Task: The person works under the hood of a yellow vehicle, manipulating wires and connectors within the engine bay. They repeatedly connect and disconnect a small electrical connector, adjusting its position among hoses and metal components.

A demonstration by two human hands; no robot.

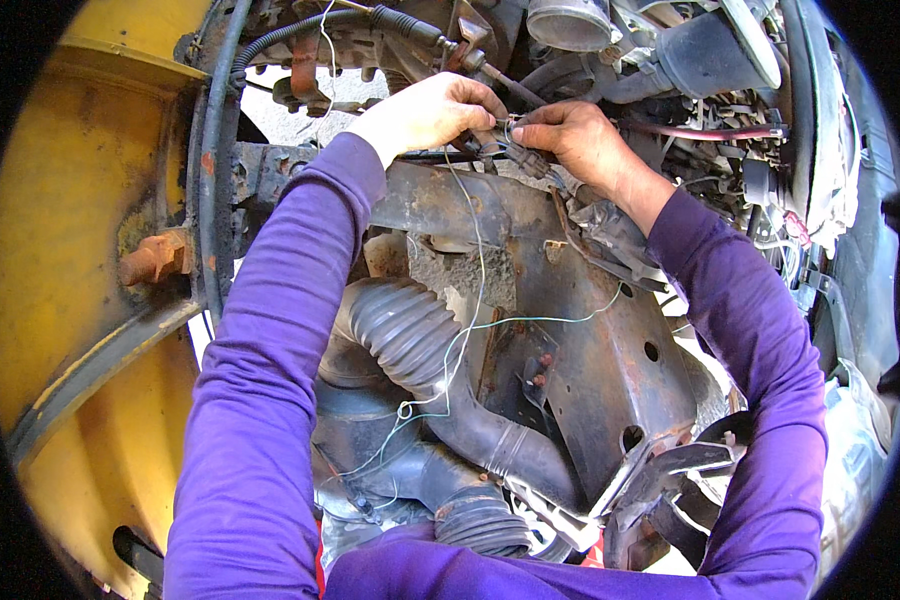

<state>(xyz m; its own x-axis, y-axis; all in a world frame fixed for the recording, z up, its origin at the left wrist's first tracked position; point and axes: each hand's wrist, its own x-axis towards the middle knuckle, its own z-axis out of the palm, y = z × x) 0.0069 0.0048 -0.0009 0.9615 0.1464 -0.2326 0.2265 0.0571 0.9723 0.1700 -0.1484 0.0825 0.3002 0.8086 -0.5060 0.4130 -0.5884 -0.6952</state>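
My left hand (438, 112) and my right hand (580, 145) meet at the top centre, fingertips almost touching. Each is closed in a pinch on thin wire ends (508, 122), mostly covered by the fingers. Just below my right fingers is a bundle of cables with a dark connector (528, 160). A loose white wire (482, 262) hangs from near my left hand over the engine parts. It meets a pale green wire (535, 320) and tangles with it lower down.
A rusty steel frame rail (435, 200) crosses below my hands. Nearer lies a grey corrugated hose (410, 335) joined to a dark pipe (505, 445). Yellow body panels (80, 200) with a rusty bolt (155, 257) stand at left. A dark canister (710, 55) sits at upper right.
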